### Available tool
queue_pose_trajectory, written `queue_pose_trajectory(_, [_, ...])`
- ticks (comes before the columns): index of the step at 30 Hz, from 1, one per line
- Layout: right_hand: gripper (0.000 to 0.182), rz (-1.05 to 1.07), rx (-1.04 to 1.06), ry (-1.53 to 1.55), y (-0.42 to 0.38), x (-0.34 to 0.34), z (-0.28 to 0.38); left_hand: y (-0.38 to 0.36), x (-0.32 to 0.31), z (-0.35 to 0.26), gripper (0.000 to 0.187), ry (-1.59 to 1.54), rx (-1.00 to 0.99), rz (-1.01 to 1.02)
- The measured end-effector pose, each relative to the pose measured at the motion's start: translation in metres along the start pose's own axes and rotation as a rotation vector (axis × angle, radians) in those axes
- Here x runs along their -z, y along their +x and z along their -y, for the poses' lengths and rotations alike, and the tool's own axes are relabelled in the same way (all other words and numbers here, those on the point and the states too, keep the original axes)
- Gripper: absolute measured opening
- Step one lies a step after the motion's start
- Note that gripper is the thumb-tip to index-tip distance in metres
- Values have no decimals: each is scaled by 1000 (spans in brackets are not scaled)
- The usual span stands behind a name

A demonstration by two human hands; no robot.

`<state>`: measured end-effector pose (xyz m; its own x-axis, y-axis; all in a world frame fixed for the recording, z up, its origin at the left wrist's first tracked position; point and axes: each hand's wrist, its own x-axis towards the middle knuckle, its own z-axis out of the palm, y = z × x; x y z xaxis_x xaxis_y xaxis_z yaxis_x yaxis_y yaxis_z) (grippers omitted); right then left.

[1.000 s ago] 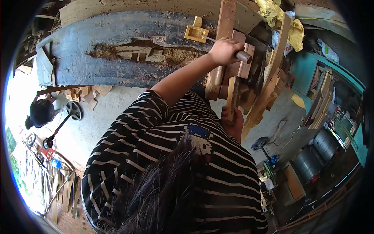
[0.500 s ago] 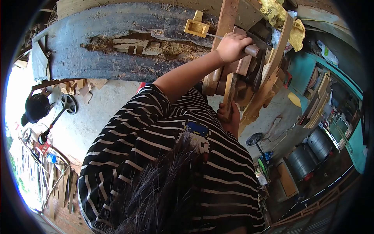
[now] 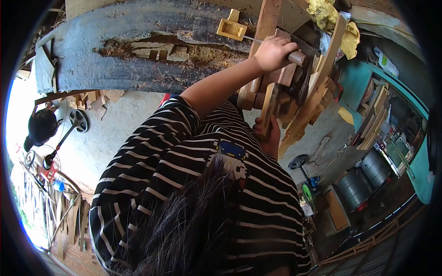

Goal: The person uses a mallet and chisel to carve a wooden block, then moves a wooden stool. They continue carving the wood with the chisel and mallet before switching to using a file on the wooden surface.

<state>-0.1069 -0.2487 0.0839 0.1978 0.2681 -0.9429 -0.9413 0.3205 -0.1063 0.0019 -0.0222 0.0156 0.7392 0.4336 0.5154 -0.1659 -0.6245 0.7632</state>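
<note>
My left hand (image 3: pixel 277 53) is closed around a round wooden handle (image 3: pixel 297 58), whose blunt end sticks out past the fingers. On the other side of this hand a thin metal shaft (image 3: pixel 253 40) shows, in line with the handle and reaching a small yellow wooden block (image 3: pixel 231 30) with a hollow in it. Lower down, my right hand (image 3: pixel 272 133) wraps the bottom end of a narrow wooden piece (image 3: pixel 267 112), held steeply upright. Reddish wood blocks (image 3: pixel 288 75) lie just under my left hand. Its palm side is hidden.
A dark, weathered bench slab (image 3: pixel 83 60) with a ragged hollow and shavings spans the top left. Planks (image 3: pixel 328 55) and yellow wrapping (image 3: pixel 351 41) crowd the right. Another person (image 3: pixel 42 126) is at the far left. A teal cabinet (image 3: pixel 357 85) and metal drums (image 3: pixel 357 189) stand right.
The view has shifted slightly. The bottom of the narrow wooden piece and my right hand have moved a little left; my left hand keeps its hold on the handle.
</note>
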Motion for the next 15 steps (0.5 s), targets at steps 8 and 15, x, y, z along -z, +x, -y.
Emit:
queue_pose_trajectory(8, [28,13,9,-17,1,-1,0,-4,-2,6,32,13,33,68])
queue_pose_trajectory(15, [28,10,3,-25,0,-7,-2,0,0,2,27,-6,3,-14])
